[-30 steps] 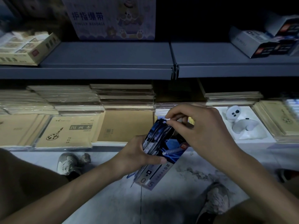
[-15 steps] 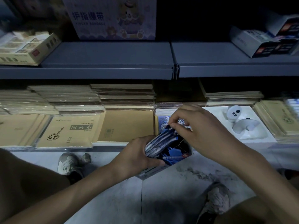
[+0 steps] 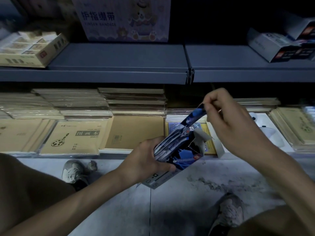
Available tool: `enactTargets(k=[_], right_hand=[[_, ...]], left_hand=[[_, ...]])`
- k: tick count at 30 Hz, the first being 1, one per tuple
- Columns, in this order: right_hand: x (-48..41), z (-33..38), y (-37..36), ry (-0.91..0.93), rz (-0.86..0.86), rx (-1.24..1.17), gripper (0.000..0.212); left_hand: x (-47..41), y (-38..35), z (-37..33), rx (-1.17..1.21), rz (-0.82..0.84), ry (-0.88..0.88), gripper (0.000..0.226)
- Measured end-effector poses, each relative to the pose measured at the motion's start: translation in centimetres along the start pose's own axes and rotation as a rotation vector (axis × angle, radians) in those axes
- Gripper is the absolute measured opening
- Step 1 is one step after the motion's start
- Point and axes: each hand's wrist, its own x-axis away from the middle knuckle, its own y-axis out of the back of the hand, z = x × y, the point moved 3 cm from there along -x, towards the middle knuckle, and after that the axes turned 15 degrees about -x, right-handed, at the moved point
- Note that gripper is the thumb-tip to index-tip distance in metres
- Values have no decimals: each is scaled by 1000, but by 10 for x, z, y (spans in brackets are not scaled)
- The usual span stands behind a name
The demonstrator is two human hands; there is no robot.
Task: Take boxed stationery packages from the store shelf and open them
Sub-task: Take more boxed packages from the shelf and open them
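My left hand grips the box from its left side, the fingers curled round its back and the thumb laid across the printed front near the lower end. I hold the box in the air just in front of the lower shelf and above the floor, tilted so that its open end points up and to the right. A grey flap stands folded out at that end. My right hand is above and to the right of the box, with thumb and forefinger pinched on the top corner of a slim dark blue packet. The packet sticks up out of the open mouth, its lower part down among other packets inside. My other right fingers are curled in. Behind the box, brown notebooks lie in flat stacks along the lower shelf. My shoes are on the floor below, one on each side of the box.
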Motion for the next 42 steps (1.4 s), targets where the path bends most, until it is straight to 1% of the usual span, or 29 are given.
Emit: enactTargets(k=[1, 2, 4, 5, 6, 8, 10, 12, 14, 16, 18, 20, 21, 22, 24, 26, 27, 29, 31, 34, 37, 42], right_hand=[[0, 0, -2, -26, -4, -70, 4], [0, 1, -5, -56, -3, -151, 7], [-2, -1, -11, -112, -9, -288, 27], [-3, -3, -12, -126, -21, -318, 34], [-4, -5, -12, -139, -29, -324, 35], [-6, -10, -13, -188, -19, -327, 21], [-7, -13, -16, -254, -7, -406, 10], [-8, -14, -19, -280, -12, -438, 7], [-9, -7, -19, -244, -38, -437, 8], [-11, -1, -11, -203, -115, -477, 12], [-12, 6, 5, -150, -241, -516, 11], [-12, 11, 25, -64, -415, -498, 9], [-10, 13, 35, -22, -498, -478, 12], [-8, 14, 43, 12, -566, -463, 16], [-1, 11, 52, 40, -632, -451, 29], [7, 6, 54, 25, -628, -441, 46], [11, 6, 54, 10, -617, -428, 50], [19, 7, 50, -3, -590, -396, 50], [27, 11, 43, 5, -561, -376, 47], [33, 21, 32, 6, -554, -351, 35], [36, 25, 21, 17, -552, -375, 25], [36, 27, 16, -9, -544, -340, 17]], left_hand=[[0, 0, -1, 14, 4, -2, 51], [0, 1, -2, 27, 7, -9, 51], [-1, 1, -4, 44, 8, -26, 52], [-1, 0, -3, 46, 7, -31, 53], [0, 0, -3, 47, 7, -34, 53], [0, -1, -2, 49, 11, -42, 54], [1, -1, -2, 59, 8, -48, 55], [0, 0, -3, 68, -3, -57, 57], [-2, 2, -4, 86, -8, -74, 62], [-4, 6, -6, 101, -10, -81, 69], [-4, 9, -5, 115, -31, -68, 68], [-3, 10, -1, 171, -58, -47, 57], [-2, 10, 2, 207, -64, -35, 52], [-2, 10, 4, 233, -66, -24, 47], [-1, 11, 6, 252, -74, -19, 43], [0, 11, 7, 248, -101, -19, 42], [1, 12, 8, 245, -120, -18, 41], [2, 12, 11, 245, -157, -9, 37], [2, 12, 14, 240, -195, 3, 35], [1, 13, 15, 204, -258, -27, 33], [0, 12, 14, 169, -311, -56, 32], [1, 14, 11, 24, -420, -103, 44]])
